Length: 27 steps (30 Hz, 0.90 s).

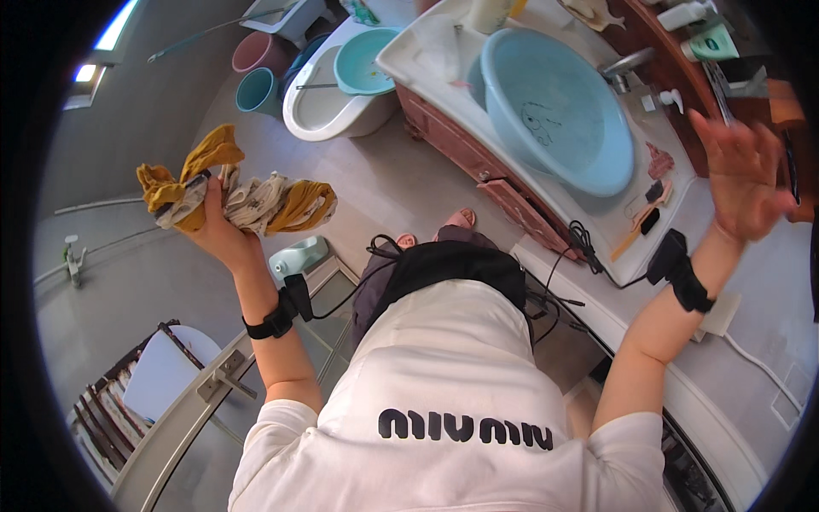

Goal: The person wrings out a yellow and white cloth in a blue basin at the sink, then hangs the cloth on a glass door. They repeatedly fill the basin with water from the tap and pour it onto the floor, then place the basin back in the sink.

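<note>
Yellow-and-cream cloth (256,205), bunched and twisted, is held up in the left hand (217,230), out over the gray floor (363,192). That hand's thumb folds over it; the other fingers are mostly hidden, but the grip is closed. The right hand (742,175) is raised beyond the counter's far-right end, palm showing, its fingers blurred but apparently spread.

Dark, rounded lettering crosses the white shirt (444,375) and appears upside down. Near the left elbow runs the door frame (175,439), its metal handle (229,375) jutting out. Ahead, open floor lies between the slippered feet and a white oval fixture (328,119), bounded on the right by the red-brown cabinet (461,136). Above that, a white counter (418,47) carries a blue basin (589,111) with dark marks inside, unreadable. Farther off, a white-and-green tube (712,44) bears print too small to make out.
</note>
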Available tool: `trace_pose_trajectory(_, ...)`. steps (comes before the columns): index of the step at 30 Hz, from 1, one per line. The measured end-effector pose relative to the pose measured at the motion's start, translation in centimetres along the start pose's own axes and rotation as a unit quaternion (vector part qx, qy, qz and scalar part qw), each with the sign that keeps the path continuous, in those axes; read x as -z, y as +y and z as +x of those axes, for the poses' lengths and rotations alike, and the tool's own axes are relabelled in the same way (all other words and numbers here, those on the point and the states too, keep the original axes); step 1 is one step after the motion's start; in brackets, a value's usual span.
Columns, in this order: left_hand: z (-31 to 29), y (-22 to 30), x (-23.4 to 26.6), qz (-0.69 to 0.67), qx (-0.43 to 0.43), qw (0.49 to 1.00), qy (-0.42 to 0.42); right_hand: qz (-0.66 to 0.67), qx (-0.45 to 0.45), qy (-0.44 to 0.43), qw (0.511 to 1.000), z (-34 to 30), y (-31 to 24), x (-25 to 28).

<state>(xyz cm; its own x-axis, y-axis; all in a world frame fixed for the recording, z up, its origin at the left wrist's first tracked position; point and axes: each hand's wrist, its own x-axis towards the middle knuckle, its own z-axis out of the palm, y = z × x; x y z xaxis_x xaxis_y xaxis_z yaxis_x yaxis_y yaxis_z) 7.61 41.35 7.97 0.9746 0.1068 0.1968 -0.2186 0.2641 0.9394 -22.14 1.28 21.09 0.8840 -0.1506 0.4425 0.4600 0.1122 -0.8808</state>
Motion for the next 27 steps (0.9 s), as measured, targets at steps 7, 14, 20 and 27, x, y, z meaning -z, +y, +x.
trace_pose_trajectory(7, 1.9, -2.1, 7.8, 0.017, 0.040, 0.999, -0.016, -0.503, -0.347, 0.102, 0.785, -0.4, 10.3, -7.4)
trace_pose_trajectory(14, -3.7, -2.0, 7.0, 0.055, 0.016, 0.918, -0.392, -0.450, -0.360, -0.044, 0.816, -5.2, 16.1, -23.5)
trace_pose_trajectory(20, -13.4, 0.6, -0.1, -0.067, -0.064, 0.755, -0.649, -0.489, -0.293, -0.053, 0.820, -9.6, 14.5, -27.0)
trace_pose_trajectory(27, -23.7, 6.0, -3.5, -0.167, -0.058, 0.722, -0.669, -0.477, -0.319, 0.128, 0.809, -20.5, 9.0, -31.0)
